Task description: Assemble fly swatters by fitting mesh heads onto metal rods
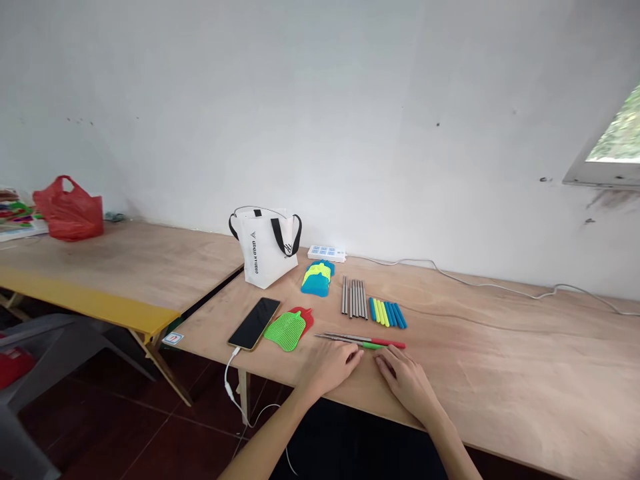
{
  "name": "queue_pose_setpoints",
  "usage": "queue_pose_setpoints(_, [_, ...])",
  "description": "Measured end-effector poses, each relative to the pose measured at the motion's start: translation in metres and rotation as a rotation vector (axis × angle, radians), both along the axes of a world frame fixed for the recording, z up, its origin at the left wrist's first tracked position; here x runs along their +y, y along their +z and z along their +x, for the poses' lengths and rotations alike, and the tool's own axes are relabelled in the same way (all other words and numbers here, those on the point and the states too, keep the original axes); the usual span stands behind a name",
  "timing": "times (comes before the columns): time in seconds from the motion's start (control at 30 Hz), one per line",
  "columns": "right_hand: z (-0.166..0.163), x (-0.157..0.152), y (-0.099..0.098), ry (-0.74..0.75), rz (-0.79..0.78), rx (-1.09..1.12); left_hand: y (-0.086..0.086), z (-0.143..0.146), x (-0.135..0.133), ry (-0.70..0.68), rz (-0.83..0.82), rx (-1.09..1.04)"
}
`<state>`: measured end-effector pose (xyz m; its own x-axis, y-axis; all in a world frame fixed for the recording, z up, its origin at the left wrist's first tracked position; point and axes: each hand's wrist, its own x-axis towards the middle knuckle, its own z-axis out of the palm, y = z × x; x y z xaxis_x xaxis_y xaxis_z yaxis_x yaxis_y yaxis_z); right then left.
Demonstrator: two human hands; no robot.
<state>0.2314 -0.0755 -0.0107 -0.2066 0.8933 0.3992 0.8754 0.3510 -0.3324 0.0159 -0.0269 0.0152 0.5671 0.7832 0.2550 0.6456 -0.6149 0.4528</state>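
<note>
Plywood table, 2 rods, tote lettering illegible

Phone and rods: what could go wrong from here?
The phone lies at the edge of the table with its cable hanging down; a snag could pull it off.
The two thin rods lie loose just ahead of the left hand and right hand; a nudge could roll them.

We've got both hands low, palms down, side by side. Our left hand lies flat, fingers loosely stretched toward 2 o'clock, gripping nothing. Our right hand sits just beside it, fingers relaxed, aimed at 10 o'clock, also empty. Left forearm enters from 7 o'clock, right forearm from 5 o'clock, both bare.
</note>
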Motion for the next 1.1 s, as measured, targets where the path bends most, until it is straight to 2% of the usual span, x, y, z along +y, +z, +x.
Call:
queue_pose_setpoints(0.43, [0.000, 0.000, -0.001, 0.018, 0.015, 0.015, 0.001, 0.000, 0.000, 0.000, -0.006, 0.007])
queue_pose_setpoints(0.53, [0.002, 0.000, -0.001, -0.010, 0.089, 0.009, 0.003, 0.000, -0.001, 0.001, -0.012, 0.000])
queue_pose_setpoints(0.67, [0.007, 0.003, -0.007, -0.127, 0.212, -0.039, 0.003, -0.001, -0.001, -0.009, -0.024, -0.004])
queue_pose_setpoints(0.8, [0.008, 0.005, -0.013, -0.162, 0.200, -0.075, -0.001, -0.001, 0.000, 0.003, -0.003, 0.004])
queue_pose_setpoints(0.93, [0.010, 0.007, -0.015, -0.145, 0.255, -0.095, -0.004, -0.001, 0.000, 0.014, 0.001, 0.007])
queue_pose_setpoints(1.03, [0.012, 0.008, -0.015, -0.120, 0.241, -0.101, 0.003, -0.004, -0.001, 0.008, -0.045, 0.003])
queue_pose_setpoints(1.1, [0.012, 0.008, -0.015, -0.119, 0.231, -0.099, 0.013, -0.011, -0.001, 0.019, -0.082, 0.001])
